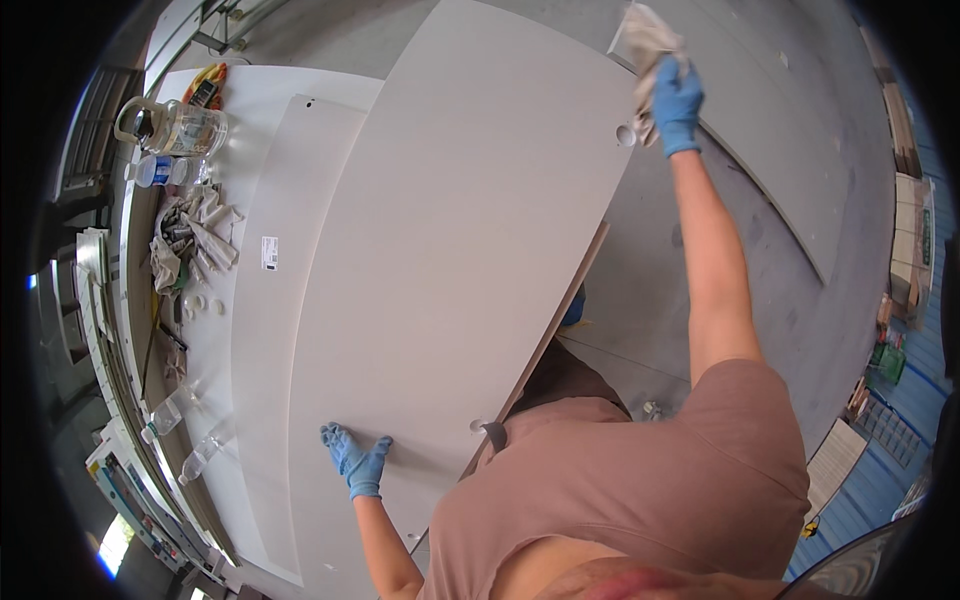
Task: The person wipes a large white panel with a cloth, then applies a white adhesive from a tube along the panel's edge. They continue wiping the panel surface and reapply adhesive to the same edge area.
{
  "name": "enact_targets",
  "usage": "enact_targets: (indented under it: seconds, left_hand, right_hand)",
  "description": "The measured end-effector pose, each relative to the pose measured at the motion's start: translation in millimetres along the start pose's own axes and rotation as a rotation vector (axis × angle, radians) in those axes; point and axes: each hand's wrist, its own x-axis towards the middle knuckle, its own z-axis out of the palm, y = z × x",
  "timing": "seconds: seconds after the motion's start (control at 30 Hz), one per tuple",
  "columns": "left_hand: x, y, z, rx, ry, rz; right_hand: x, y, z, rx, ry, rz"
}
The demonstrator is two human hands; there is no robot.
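Note:
A large light-grey panel (450,220) lies flat in front of me, with a round hole near its far right corner and another by its near edge. On its near left part rests my left hand (357,462) in a blue glove, thumb apart from the fingers, holding nothing. My right arm reaches far out to the right. In its blue glove, my right hand (678,105) grips a crumpled beige cloth (650,35), which hangs down by the panel's far right corner. Whether the cloth touches the panel, I cannot tell.
A second grey panel (260,330) with a small label lies left of the first. Beyond it are crumpled rags (195,230), a large clear jug (190,128) and several plastic bottles. Another grey board (770,130) is at the right, above the floor.

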Motion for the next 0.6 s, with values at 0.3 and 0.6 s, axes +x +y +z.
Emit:
enact_targets:
  seconds: [0.3,0.6]
  left_hand:
    - [1,6,-5,0.026,-0.044,-0.044]
    - [2,-4,2,0.027,-0.004,-0.011]
  right_hand:
    - [-260,-156,60,0.007,-1.162,-1.083]
    - [-72,-80,145,-0.185,-0.491,-0.619]
